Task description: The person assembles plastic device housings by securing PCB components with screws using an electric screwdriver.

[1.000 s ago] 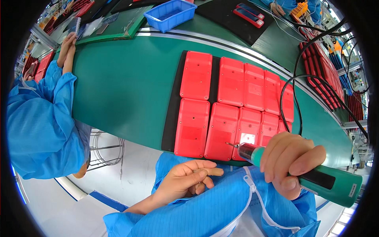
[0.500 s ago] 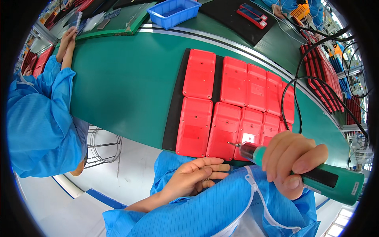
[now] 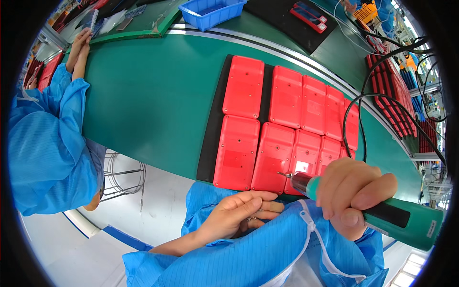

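Note:
My right hand [image 3: 354, 193] is closed around a green electric screwdriver [image 3: 411, 222] with a black grip patch. Its thin bit [image 3: 286, 175] points left, over the near row of red plastic casings [image 3: 236, 153]; whether a screw sits on the tip is too small to tell. These casings lie in two rows on a black mat [image 3: 210, 158], with small holes in their faces. Just below the near row is my left hand [image 3: 239, 213], palm turned up and fingers curled. Small shiny metal bits that look like screws [image 3: 250, 218] show among its fingers.
Black cables [image 3: 362, 124] loop down at the right beside the casings. A blue bin [image 3: 210, 14] stands beyond the metal rail. Stacked red casings [image 3: 389, 100] are at far right. To the left, a co-worker in blue [image 3: 48, 153] sits at the green table [image 3: 138, 95].
My left fingers have shifted slightly, the thumb moving toward the fingertips. The screwdriver has barely moved. The view has shifted a little; the casings stay in place.

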`<state>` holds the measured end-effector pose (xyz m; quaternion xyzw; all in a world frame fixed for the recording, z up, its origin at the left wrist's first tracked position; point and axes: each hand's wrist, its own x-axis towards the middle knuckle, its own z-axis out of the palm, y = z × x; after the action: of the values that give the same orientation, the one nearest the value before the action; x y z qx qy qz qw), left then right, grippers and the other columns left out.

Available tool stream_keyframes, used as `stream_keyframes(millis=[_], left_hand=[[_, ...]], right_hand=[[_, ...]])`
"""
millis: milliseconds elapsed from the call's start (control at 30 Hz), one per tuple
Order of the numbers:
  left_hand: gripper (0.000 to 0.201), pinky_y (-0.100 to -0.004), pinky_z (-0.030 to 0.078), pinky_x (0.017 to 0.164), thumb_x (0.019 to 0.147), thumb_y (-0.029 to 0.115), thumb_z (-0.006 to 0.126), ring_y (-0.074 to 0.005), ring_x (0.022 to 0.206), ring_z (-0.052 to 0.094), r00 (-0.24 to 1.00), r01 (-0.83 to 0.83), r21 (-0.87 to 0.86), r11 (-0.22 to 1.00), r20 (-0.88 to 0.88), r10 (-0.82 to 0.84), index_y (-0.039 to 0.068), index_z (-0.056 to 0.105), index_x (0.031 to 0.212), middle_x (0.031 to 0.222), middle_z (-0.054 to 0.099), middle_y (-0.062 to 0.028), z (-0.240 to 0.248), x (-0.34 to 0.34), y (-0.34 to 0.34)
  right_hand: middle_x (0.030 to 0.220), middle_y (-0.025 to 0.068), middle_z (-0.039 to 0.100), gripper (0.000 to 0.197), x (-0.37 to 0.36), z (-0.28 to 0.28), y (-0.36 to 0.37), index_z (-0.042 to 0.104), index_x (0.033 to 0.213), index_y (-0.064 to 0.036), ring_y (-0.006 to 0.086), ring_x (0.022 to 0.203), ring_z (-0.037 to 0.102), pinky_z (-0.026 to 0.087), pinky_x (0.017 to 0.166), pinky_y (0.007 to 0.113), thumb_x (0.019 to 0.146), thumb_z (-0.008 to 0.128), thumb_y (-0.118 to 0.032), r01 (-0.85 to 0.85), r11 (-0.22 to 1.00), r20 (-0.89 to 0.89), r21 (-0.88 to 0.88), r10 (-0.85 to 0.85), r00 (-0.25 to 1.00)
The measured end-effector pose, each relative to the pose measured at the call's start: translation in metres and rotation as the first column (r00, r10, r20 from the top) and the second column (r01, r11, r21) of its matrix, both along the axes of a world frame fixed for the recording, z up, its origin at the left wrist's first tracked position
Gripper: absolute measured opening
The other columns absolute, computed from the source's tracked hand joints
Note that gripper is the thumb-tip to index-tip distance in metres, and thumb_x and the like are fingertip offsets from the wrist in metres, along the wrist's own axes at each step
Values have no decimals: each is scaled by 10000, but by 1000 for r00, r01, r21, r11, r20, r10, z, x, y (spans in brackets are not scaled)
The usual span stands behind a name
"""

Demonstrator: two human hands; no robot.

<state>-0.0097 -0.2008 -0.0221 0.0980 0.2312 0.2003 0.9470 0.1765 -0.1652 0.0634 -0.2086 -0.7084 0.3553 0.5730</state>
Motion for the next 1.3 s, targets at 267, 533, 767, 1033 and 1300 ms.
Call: stream_keyframes(millis=[267,533,767,1033,1300], left_hand=[[321,-264,451,822,904,118,367,-192,1072,486,1000,14,7,1000,-22,-14,-41,368,1183,1185,458,-170,15,4,5],[305,-220,470,696,905,195,396,-149,888,562,997,-12,105,994,-81,21,-32,433,1105,1023,546,-133,14,-4,-6],[311,-192,412,474,884,313,419,-91,519,495,966,-181,103,978,-166,196,33,551,856,643,543,-61,6,-7,-12],[382,-188,321,458,903,345,355,-83,521,396,971,-204,200,958,-86,225,18,551,923,616,465,-41,12,2,-8],[438,-200,281,469,904,398,301,-89,490,324,978,-205,-6,979,-40,205,47,555,966,611,456,-37,20,3,0]], right_hand=[[492,12,455,204,-2,9,8,357,818,-69,97,358,441,400,364,253,748,541,-16,-48,998,120,-40,52,991],[519,105,498,205,-11,3,-2,474,655,-4,241,406,497,382,381,304,524,551,133,36,985,-127,-167,-57,990],[563,98,525,123,4,12,-12,499,735,-2,187,454,504,417,447,296,646,579,28,-33,950,-141,-309,-11,990],[445,-10,424,286,5,38,-30,346,947,-91,123,354,459,402,350,268,794,579,-158,-30,996,-341,-89,-2,940],[472,-19,479,219,-30,35,-27,380,841,-91,68,332,455,388,321,166,798,584,-160,-21,998,-416,66,46,908]])
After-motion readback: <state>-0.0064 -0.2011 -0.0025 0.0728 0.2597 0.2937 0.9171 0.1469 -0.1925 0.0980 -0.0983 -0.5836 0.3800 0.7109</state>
